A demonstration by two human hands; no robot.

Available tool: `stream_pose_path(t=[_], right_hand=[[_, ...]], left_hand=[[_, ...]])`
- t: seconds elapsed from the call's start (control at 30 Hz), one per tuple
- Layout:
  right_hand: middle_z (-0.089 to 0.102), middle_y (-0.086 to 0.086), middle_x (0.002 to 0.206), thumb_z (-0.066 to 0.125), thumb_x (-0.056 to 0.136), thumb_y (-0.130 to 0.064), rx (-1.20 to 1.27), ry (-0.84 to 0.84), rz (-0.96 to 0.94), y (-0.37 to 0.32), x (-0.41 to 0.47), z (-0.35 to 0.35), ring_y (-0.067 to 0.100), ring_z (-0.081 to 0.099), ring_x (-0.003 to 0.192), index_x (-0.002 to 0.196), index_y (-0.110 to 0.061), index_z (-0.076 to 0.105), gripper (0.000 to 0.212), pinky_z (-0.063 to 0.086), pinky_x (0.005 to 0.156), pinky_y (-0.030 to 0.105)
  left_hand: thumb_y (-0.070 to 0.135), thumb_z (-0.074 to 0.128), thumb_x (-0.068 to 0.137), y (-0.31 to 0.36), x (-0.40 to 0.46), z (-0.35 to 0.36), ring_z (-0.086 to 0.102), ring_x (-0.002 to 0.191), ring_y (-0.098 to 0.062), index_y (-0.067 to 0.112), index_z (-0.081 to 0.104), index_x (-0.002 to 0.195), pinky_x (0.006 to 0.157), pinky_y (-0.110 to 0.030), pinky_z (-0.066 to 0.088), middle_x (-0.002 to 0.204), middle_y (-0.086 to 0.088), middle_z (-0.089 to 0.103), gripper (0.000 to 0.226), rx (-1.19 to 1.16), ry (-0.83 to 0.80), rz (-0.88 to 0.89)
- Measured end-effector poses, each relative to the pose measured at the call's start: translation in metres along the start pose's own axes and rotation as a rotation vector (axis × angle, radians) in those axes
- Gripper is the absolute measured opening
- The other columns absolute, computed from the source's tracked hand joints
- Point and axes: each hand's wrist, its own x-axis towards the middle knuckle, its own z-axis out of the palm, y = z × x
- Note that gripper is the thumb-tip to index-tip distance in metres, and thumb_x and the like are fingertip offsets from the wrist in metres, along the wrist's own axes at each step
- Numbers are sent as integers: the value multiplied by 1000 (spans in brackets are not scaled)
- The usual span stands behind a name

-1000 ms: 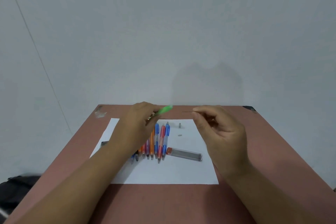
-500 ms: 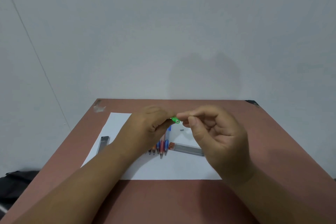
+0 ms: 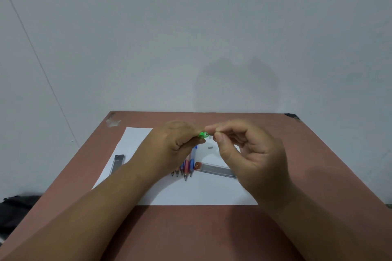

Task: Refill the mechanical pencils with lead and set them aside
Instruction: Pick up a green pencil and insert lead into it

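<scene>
My left hand (image 3: pixel 176 146) grips a green mechanical pencil (image 3: pixel 203 135), only its open top end showing past my fingers. My right hand (image 3: pixel 246 154) is right beside that end, thumb and forefinger pinched together; the lead between them is too thin to make out. Under my left hand lies a row of several blue, red and orange mechanical pencils (image 3: pixel 187 168) on the white paper (image 3: pixel 191 195). A clear lead case (image 3: pixel 216 169) with an orange cap lies to their right. A small grey cap (image 3: pixel 210 147) lies on the paper behind my hands.
A second dark lead case (image 3: pixel 117 162) lies at the paper's left edge on the brown table (image 3: pixel 191 231). The wall stands close behind the table. A dark bag (image 3: pixel 14 214) sits on the floor at the left.
My right hand has brought its pinched fingertips from well to the right up against the green pencil's top end. The view has tilted a little; my left hand holds the pencil more end-on.
</scene>
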Motion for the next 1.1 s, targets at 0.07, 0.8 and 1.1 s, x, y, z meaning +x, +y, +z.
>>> stream_pose_path(t=[0.07,0.8,1.1], right_hand=[[76,2,101,67,93,0,-25,11,-16,1,0,0,16,74,97,101,-3,72,10,60,84,31],[77,-4,97,76,86,-4,-172,96,46,17,-1,5,2,73,91,108,-6,76,22,56,84,17],[73,-23,88,72,91,-13,-371,27,411,31,7,-3,-3,67,84,99,-25,79,16,48,73,5]], left_hand=[[27,57,94,-2,-2,0,41,72,2,11,77,94,69,-5,37,74,11,60,26,-11,-19,0],[32,56,99,-10,-7,4,59,77,-19,25,70,120,60,-40,52,89,2,68,26,-48,-71,-86],[29,67,95,-12,-5,-2,55,80,-7,25,72,114,71,-31,53,87,11,66,19,-45,-21,-231]])
